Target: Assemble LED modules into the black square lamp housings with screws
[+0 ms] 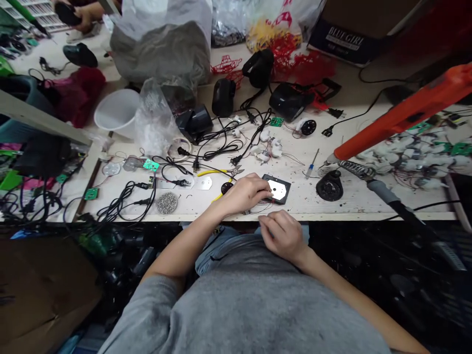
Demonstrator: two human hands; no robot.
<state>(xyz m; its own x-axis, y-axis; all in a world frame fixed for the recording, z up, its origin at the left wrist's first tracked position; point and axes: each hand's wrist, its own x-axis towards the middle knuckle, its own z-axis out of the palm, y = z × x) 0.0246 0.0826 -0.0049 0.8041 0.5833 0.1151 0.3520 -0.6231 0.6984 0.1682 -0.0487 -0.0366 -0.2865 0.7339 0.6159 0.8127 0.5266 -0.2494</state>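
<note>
My left hand (248, 193) rests at the left edge of a dark square plate (286, 198), with a silver metal plate (279, 191) lying on top. Its thumb and fingers are pinched together there; whatever they hold is too small to make out. Thin red wires run under and beside these fingers. Just in front of the bench edge hovers my right hand (283, 232), fingers curled in, their contents hidden. Yellow-handled cutting pliers (214, 172) lie left of the dark plate, partly behind my left hand. A small screwdriver (312, 164) lies to the right.
A round dish of small metal pieces (167, 202) and black power cords (121, 204) lie left. On the right are a black round part (329, 186), an orange pointed tool (401, 115) and piled white motors (416, 157). Another person's hand (85, 19) shows at upper left.
</note>
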